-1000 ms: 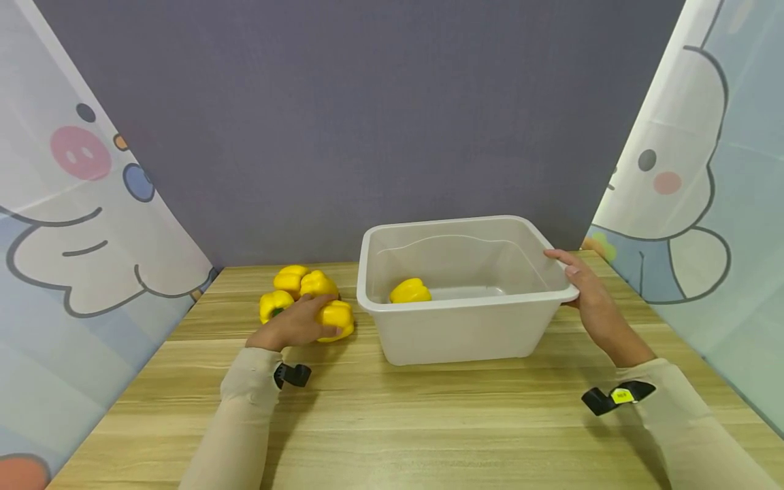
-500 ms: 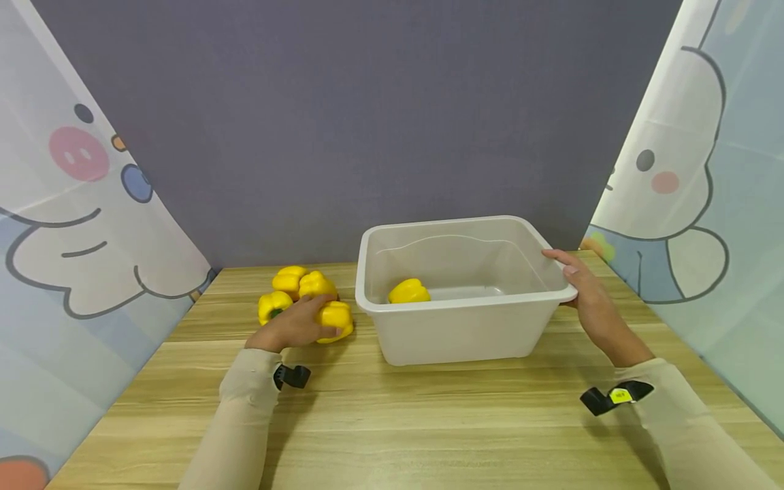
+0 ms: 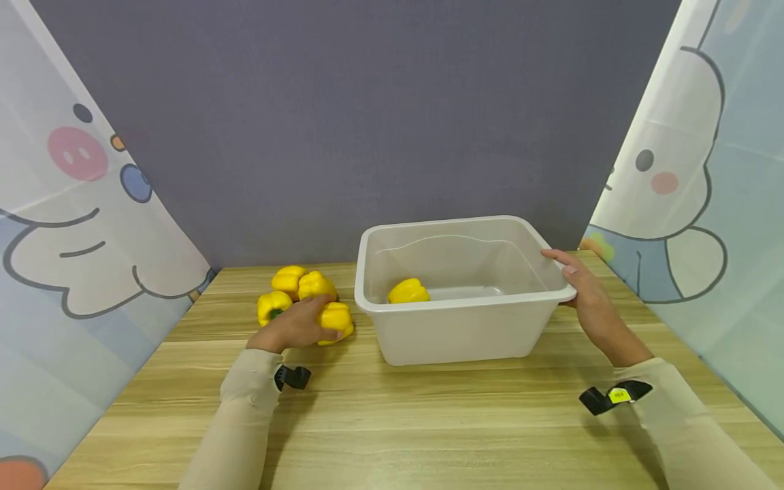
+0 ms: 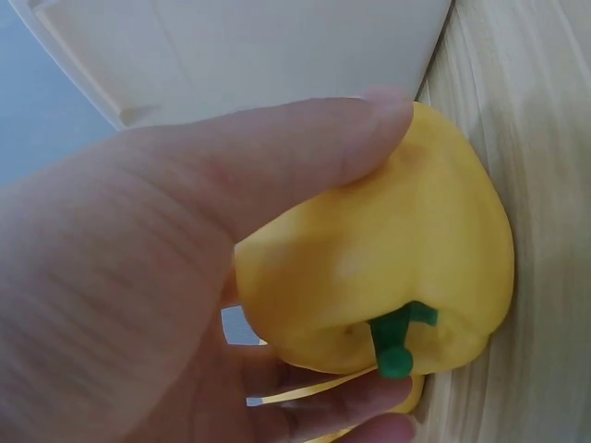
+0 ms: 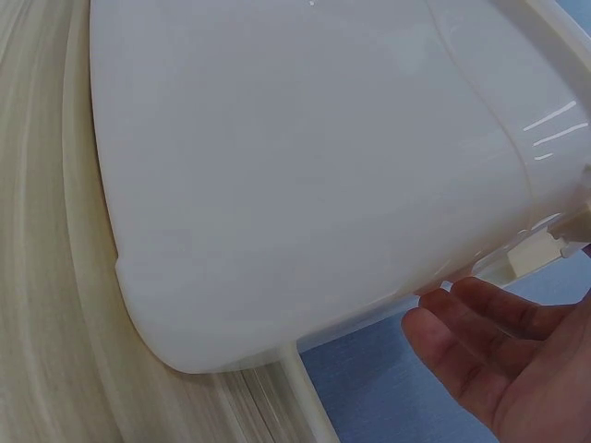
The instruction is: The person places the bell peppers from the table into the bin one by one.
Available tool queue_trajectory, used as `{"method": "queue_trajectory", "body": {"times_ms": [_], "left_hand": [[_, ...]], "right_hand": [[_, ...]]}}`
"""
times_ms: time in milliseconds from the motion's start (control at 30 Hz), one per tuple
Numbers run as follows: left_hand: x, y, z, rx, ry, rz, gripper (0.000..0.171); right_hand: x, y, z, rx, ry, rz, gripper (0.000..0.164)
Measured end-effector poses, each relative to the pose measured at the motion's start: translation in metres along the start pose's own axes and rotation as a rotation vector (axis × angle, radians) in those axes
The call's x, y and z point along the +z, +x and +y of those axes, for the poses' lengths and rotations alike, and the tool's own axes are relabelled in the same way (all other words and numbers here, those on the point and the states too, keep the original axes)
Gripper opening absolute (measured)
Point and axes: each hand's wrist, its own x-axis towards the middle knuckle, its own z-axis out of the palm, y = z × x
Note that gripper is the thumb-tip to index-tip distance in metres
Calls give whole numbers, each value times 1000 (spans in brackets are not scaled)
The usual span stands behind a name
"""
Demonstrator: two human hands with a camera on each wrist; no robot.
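Observation:
My left hand (image 3: 297,323) grips a yellow bell pepper (image 3: 336,320) on the table, left of a light grey plastic bin (image 3: 459,333). Seen from the left wrist, the thumb lies across one side of the pepper (image 4: 388,240) and the fingers reach round the other, beside its green stem (image 4: 392,341). Several more yellow peppers (image 3: 274,305) sit close behind and left of that hand. Inside the bin, near its left end, lies one yellow pepper (image 3: 408,291). My right hand (image 3: 591,303) holds the bin's right rim, thumb on top; in the right wrist view its fingertips (image 5: 429,323) meet the bin's outside.
The bin stands upright on a wood-grain table (image 3: 392,422). A dark grey panel (image 3: 367,136) rises behind it. Cartoon-printed sheets (image 3: 79,204) flank the table on both sides.
Very little differs: the left hand and the pepper in it have shifted slightly. The right hand and the bin stay in place.

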Motion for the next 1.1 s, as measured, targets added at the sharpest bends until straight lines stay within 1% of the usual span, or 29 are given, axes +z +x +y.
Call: {"method": "queue_trajectory", "body": {"times_ms": [200, 400, 533, 667, 900, 1100], "left_hand": [[0, 0, -1, -3, 11, -4, 81], [0, 1, -3, -4, 5, 4, 77], [0, 1, -5, -14, 8, 9, 73], [0, 1, -5, -27, -2, 15, 70], [-1, 0, -4, -59, 0, 29, 71], [-1, 1, -4, -60, 7, 50, 69]], "right_hand": [[0, 0, 0, 1, -9, -2, 46], [0, -1, -1, 7, -30, 4, 45], [-1, -1, -1, 7, -38, 4, 45], [0, 0, -2, 8, -22, 3, 45], [-1, 0, -2, 12, -30, -2, 45], [-1, 0, -2, 11, -28, -1, 45]]}}
